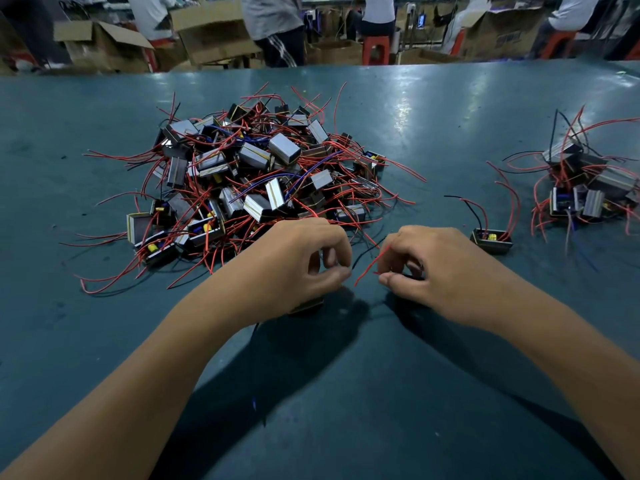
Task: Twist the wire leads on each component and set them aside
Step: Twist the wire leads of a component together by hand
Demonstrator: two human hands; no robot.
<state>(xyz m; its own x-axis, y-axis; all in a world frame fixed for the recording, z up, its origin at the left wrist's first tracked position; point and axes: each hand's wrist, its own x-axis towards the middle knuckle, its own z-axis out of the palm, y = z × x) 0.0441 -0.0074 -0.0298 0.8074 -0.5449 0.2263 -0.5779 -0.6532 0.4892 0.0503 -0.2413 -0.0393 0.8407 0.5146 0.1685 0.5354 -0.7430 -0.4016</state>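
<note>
A big heap of small box-shaped components (249, 174) with red, black and blue wire leads lies on the green table, left of centre. My left hand (304, 261) is curled over one component (308, 304), which is mostly hidden beneath the palm. My right hand (426, 268) pinches a thin red lead (369, 268) between thumb and fingers; a black lead (367, 252) runs between the two hands. A smaller pile of components (585, 181) sits at the right, and a single component (491, 240) lies close to my right hand.
The green table (346, 393) reaches to a far edge. Beyond it stand cardboard boxes (214, 32), red stools (375, 48) and several people.
</note>
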